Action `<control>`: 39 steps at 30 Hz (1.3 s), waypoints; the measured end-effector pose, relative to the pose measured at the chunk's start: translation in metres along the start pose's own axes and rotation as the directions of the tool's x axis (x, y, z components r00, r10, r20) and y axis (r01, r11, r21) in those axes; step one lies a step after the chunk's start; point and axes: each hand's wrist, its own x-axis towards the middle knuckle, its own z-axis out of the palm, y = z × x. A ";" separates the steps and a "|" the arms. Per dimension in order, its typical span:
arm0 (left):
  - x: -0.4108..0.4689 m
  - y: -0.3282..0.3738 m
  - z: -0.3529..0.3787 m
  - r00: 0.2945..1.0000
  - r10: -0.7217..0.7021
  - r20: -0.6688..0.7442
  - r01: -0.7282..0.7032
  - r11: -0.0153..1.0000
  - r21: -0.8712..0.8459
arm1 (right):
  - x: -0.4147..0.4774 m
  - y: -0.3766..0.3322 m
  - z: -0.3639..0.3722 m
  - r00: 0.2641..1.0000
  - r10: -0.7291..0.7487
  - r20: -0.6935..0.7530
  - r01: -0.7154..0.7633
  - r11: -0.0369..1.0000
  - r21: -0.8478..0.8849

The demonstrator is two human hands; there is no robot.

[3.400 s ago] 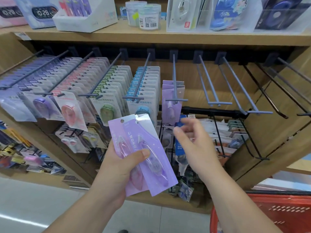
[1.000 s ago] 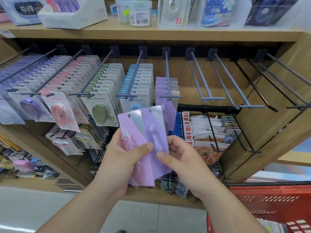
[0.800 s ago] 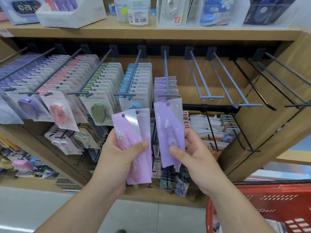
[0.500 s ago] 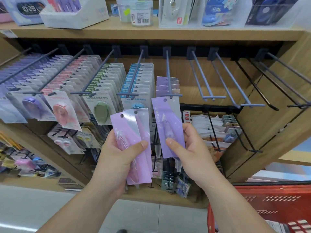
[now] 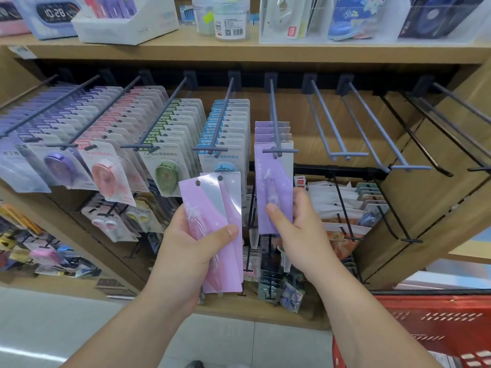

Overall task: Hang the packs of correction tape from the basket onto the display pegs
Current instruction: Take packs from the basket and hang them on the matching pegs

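Seen from the head camera, your left hand grips two pink packs of correction tape, fanned slightly so that both hang holes show at the top. Your thumb lies across their fronts and your fingers curl behind. The two packs stand nearly upright in front of the lower racks. Your right hand pinches a purple pack by its lower half, thumb on the front and fingers wrapped round the right edge. That pack is raised to the grey peg just right of centre. Its top edge meets the peg's front end, where the short crossbar sits, but you cannot tell from this angle whether the hole is over the tip. Farther back on the same peg hangs a short hung row of matching purple cards. To your left, the neighbouring pegs carry long rows: blue packs, then green packs, salmon packs and violet packs. To your right stands a grey double peg, with darker pegs beyond it. The red basket sits low at your right, just beside your right forearm. Above the pegs runs a wooden shelf bearing a digital clock and a clear tub.
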 end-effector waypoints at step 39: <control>-0.018 -0.026 0.099 0.996 -0.073 0.051 0.070 0.995 0.072 | -0.080 0.010 -0.052 0.999 0.032 0.017 -0.034 0.991 0.133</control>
